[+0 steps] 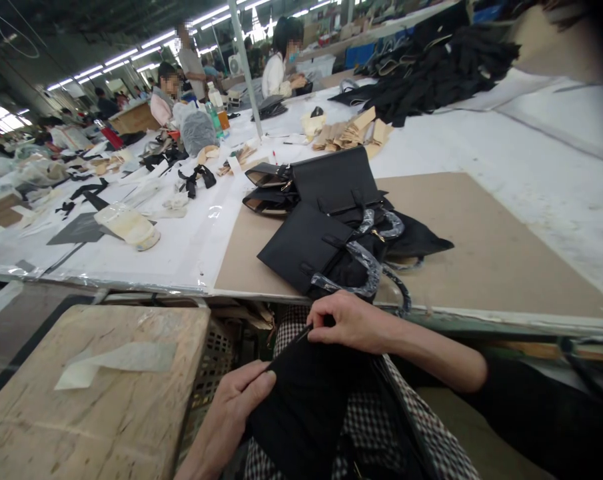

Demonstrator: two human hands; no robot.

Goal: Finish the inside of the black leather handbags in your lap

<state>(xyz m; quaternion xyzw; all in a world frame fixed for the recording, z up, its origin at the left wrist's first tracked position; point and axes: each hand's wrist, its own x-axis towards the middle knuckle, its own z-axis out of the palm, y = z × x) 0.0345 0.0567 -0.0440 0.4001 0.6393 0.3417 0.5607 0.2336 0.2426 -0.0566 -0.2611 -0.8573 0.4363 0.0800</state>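
Black fabric [301,407] | left hand [231,400] pinches edge at 10 o'clock, right hand [348,323] at 12 | apparently edge-straightening | calls for even tension

Handbags [306,247] lie on the board [481,233], the cup [131,228] to their left.
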